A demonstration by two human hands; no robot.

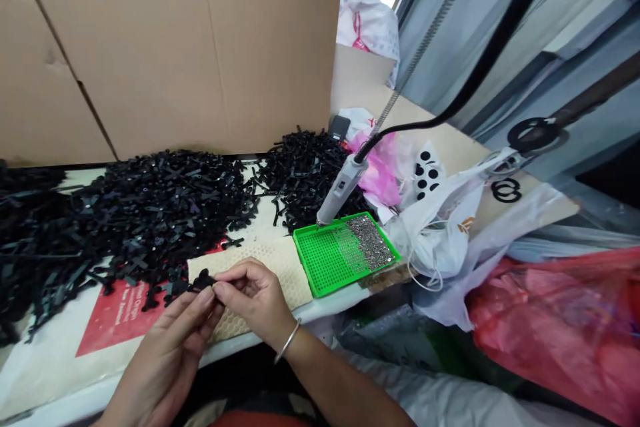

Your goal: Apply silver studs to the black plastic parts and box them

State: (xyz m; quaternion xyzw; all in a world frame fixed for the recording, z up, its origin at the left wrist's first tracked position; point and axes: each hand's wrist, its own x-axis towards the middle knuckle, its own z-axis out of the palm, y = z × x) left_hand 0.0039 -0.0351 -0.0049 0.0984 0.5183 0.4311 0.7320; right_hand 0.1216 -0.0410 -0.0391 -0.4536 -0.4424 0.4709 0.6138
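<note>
My left hand [170, 353] and my right hand [255, 297] meet above the near table edge, both pinched on a small black plastic part [203, 278]. A silver bangle circles my right wrist. Beneath the hands lies a beige perforated mat [280, 260]. A big heap of black plastic parts [130, 213] covers the table to the left and behind. To the right sits a green grid tray [333, 257] with tiny silver bits piled in its right part. A grey electric screwdriver [343, 187] hangs on a black cable with its tip at the tray's far corner.
A tall cardboard sheet [175, 47] stands behind the heap. A red and white printed bag [117, 317] lies on the table. White, pink and red plastic bags [550, 320] crowd the right side. A second pile of black parts [305, 167] sits behind the tray.
</note>
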